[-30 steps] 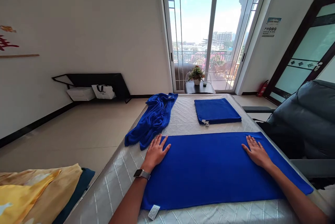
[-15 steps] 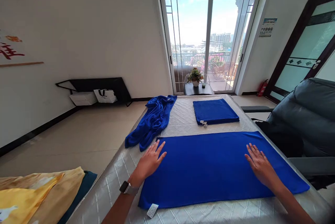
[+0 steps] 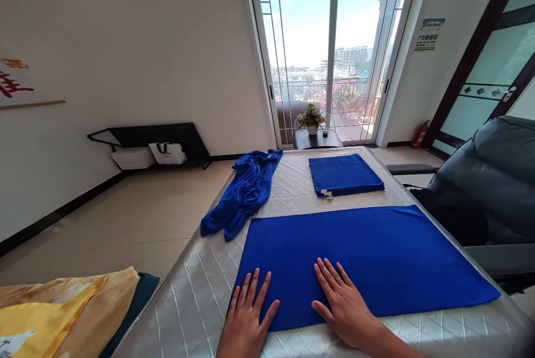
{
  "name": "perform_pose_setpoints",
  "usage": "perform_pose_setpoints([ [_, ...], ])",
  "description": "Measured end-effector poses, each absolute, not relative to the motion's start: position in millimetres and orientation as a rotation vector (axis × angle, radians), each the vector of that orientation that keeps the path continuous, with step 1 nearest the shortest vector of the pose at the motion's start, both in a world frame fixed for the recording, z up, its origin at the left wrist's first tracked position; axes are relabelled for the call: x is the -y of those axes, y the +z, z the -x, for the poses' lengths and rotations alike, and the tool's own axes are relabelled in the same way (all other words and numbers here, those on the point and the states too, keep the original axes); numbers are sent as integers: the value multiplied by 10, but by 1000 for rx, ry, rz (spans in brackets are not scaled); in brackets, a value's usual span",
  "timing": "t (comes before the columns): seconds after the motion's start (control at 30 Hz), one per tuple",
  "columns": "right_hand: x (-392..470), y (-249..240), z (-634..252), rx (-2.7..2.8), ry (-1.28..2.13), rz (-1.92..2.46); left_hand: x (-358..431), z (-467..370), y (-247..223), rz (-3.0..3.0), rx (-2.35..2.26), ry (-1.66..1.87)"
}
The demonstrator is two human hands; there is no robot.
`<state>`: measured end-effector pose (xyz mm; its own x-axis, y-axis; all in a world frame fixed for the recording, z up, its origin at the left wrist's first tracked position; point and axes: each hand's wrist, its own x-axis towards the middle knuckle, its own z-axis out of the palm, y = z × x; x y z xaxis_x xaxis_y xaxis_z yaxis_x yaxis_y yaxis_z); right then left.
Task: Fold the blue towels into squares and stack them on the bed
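Note:
A blue towel (image 3: 359, 252) lies spread out flat across the near part of a white quilted mattress (image 3: 184, 296). On its near left corner rests my left hand (image 3: 248, 316), palm down with the fingers spread; the corner's tag is hidden beneath it. My right hand (image 3: 340, 302) lies flat on the towel's near edge, left of its middle, fingers stretched out. Farther back sits a neat stack of folded blue towels (image 3: 345, 174) with white tags at its near left corner. A crumpled blue towel (image 3: 246, 190) lies at the mattress's left edge.
Yellow and tan bedding (image 3: 62, 313) is at the lower left. A dark leather armchair (image 3: 489, 179) stands close along the right side. Beyond the mattress are a small table with a potted plant (image 3: 311, 118) and a sliding glass door (image 3: 334, 57). A black rack (image 3: 159, 140) stands by the left wall.
My left hand has come down toward me to the near left corner. My right hand has moved left and nearer along the towel. The spread towel stays flat.

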<state>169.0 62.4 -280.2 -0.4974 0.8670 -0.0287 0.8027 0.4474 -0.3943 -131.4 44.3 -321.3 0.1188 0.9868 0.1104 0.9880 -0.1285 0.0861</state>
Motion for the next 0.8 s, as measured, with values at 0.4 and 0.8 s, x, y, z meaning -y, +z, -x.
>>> perform_pose_setpoints([
  [0.4,-424,-3514,-4129,1981,88,2201,-493,1534,-3138,2474,2222,-87],
  [0.8,-46,-3969,-5307,1942,-83,2261,-524,1729,-3117,2512,2295,42],
])
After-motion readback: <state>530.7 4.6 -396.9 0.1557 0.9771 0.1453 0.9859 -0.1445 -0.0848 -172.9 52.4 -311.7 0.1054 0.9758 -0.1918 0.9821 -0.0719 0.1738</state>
